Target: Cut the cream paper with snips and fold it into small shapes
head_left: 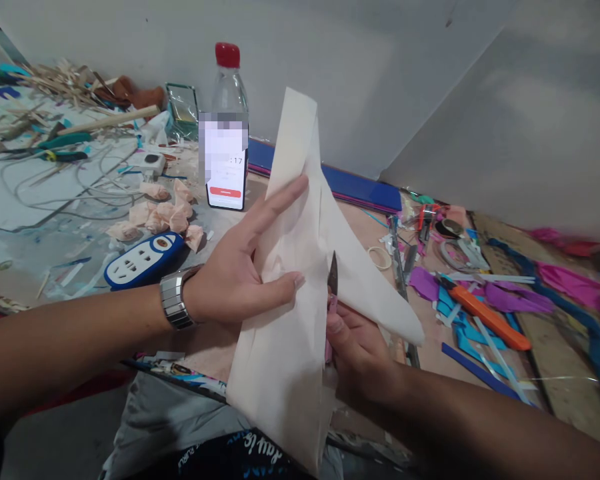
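Observation:
A long, folded sheet of cream paper [285, 320] stands tilted upright in front of me, with a cut or folded flap [375, 280] spreading out to the right. My left hand [250, 267] grips the sheet at mid-height, thumb across the front and index finger stretched upward. Beside the sheet's right edge, my right hand [357, 343] is closed on pink-handled scissors [333, 280]. Their dark pointed blade aims up between the main sheet and the flap. The scissors' handle is partly hidden by my fingers and the paper.
Behind the paper, a phone [225, 167] leans against a red-capped bottle [229, 87]. Left are a blue-and-white power strip [143, 260], peach crumpled paper pieces [163, 213] and pliers [60, 148]. An orange utility knife [487, 313], a tape ring [380, 258] and coloured scraps lie right.

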